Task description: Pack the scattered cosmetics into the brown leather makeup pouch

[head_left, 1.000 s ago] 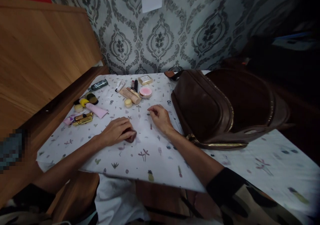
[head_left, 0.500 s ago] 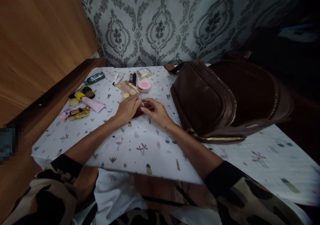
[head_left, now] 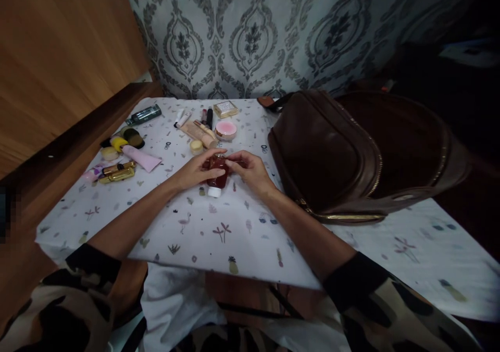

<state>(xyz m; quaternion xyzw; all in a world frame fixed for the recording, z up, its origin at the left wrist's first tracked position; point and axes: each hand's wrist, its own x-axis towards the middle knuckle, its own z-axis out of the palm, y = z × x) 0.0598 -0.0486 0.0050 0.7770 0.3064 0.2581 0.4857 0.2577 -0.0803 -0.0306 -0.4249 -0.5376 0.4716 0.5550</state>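
Both hands hold a small dark-red bottle (head_left: 219,177) over the middle of the table. Its white cap (head_left: 214,191) points down toward me. My left hand (head_left: 195,172) grips it from the left, thumb across the front and fingers behind. From the right, my right hand (head_left: 252,173) pinches its side with thumb and fingertips. Just beyond the hands are a small round cream-coloured jar (head_left: 196,147), a beige tube (head_left: 198,133) and a pink round compact (head_left: 226,129).
A large brown leather bag (head_left: 312,154) with gold zips stands on the right. To the left lie a pink tube (head_left: 142,158), gold tubes (head_left: 117,174), brushes (head_left: 133,137) and a dark green tube (head_left: 145,114). A gold box (head_left: 225,109) sits near the patterned wall.
The bottle, mostly hidden by my fingers before, now shows its red body and white cap. My left hand has turned, with its thumb across the front. The view has shifted slightly.
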